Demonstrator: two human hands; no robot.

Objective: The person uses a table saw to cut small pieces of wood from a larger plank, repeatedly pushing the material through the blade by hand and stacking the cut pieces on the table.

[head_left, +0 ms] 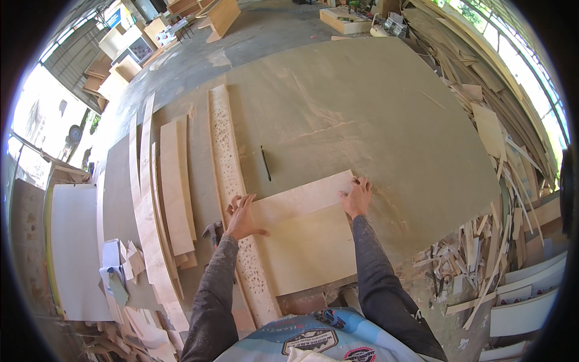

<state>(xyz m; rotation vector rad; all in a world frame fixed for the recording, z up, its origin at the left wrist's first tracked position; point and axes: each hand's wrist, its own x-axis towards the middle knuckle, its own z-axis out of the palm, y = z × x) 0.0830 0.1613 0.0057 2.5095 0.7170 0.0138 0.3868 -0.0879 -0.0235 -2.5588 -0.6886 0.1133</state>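
Plywood panel (304, 238), pale, flat, rectangular, lies between both hands on the grey tabletop (374, 120). Left hand (241, 218) open, palm pressing its left edge; right hand (357, 196) open, fingers on far right corner. Keep pressure even, edges square. Perforated strip (232, 181) just left; pencil (266, 163) beyond

You are working in bright daylight that pours in from the open sides of the workshop: the upper left corner and the right rim are blown out to white. The large grey-brown plywood sheet (362, 120) is evenly lit, with only soft shadows under your forearms. The centre is sharp; the fisheye bends straight board edges toward the rim, where a black vignette closes the frame
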